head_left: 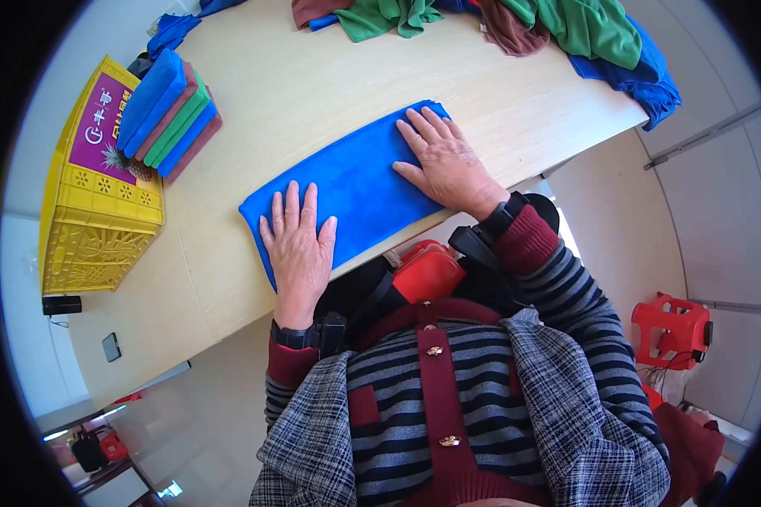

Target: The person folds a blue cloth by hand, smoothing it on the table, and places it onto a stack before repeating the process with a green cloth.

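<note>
A blue cloth (359, 182), folded into a long flat strip, lies slantwise along the near edge of the table. My left hand (298, 252) rests flat on its left end, fingers spread and pointing away from me. On the right end lies my right hand (450, 165), palm down with the fingers apart. Neither hand grips anything. The cloth's far edge and both of its ends show; parts of it are covered by my palms.
Folded blue, brown and green cloths (171, 118) are stacked at the left beside a yellow crate (101, 207). Loose cloths (588, 34) lie heaped along the table's (262, 93) far edge. A phone (112, 346) is at lower left. A red stool (670, 329) stands at the right.
</note>
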Available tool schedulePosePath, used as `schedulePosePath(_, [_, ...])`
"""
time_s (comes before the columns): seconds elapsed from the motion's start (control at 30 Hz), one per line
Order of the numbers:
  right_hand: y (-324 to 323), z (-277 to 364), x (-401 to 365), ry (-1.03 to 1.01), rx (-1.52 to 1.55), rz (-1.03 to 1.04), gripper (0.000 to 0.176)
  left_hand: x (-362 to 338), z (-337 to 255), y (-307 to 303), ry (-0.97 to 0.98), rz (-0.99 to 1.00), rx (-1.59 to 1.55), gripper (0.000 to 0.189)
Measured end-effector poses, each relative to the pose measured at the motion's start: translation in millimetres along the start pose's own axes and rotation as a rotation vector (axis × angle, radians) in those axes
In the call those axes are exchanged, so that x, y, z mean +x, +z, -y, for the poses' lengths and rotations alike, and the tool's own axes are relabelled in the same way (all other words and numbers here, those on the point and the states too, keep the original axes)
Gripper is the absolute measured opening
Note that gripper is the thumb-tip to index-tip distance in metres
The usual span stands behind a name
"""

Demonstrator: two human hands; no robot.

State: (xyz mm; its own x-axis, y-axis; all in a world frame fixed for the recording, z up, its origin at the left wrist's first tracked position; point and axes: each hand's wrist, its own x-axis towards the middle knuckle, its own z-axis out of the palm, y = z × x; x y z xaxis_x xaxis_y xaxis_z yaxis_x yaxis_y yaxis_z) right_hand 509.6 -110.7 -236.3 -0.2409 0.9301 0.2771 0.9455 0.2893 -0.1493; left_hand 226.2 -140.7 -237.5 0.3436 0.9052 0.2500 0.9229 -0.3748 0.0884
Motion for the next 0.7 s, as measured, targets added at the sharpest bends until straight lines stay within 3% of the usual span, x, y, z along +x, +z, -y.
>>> schedulePosePath(0.1, [2, -2, 1, 0.011, -0.039, -0.037, 0.071, -3, 3, -4, -0.034, 0.015, -0.028, 0.061])
schedulePosePath(0.27, [-3, -2, 0, 0.005, 0.001, -0.006, 0.068, -13, 24, -3, -0.141, -0.031, -0.015, 0.065])
schedulePosePath(0.4, [-14, 10, -1, 0.047, 0.000, 0.055, 0.070, -23, 37, -16, -0.339, -0.159, -0.118, 0.061])
schedulePosePath(0.53, [-22, 46, -16, -0.080, 0.059, 0.046, 0.076, -21, 32, -35, -0.504, -0.002, 0.007, 0.053])
schedulePosePath(0.7, [-21, 65, -23, -0.202, 0.054, 0.102, 0.089, -6, 28, -44, -0.615, 0.104, -0.313, 0.043])
